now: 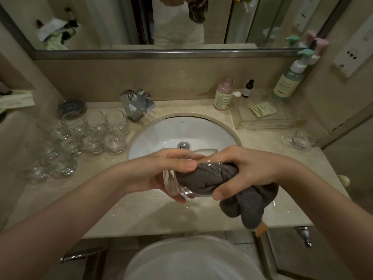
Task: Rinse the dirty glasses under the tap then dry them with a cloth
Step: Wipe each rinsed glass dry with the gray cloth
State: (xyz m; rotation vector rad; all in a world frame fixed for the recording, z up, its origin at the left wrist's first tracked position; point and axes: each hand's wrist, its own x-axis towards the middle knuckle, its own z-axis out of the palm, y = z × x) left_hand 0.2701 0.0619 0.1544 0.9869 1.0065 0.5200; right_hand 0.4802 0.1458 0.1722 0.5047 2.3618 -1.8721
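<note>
My left hand (pixel 161 174) gripped the tumbler glass (pixel 189 178) sideways over the tabletop (pixel 161 215) by the sink (pixel 181 132), right hand (pixel 246 170) clutching the grey cloth (pixel 205 178) stuffed inside; best twisted firmly to reach the base.

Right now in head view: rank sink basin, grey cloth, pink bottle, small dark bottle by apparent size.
1. sink basin
2. grey cloth, though it is nearer the camera, so its real size is unsure
3. pink bottle
4. small dark bottle
</note>
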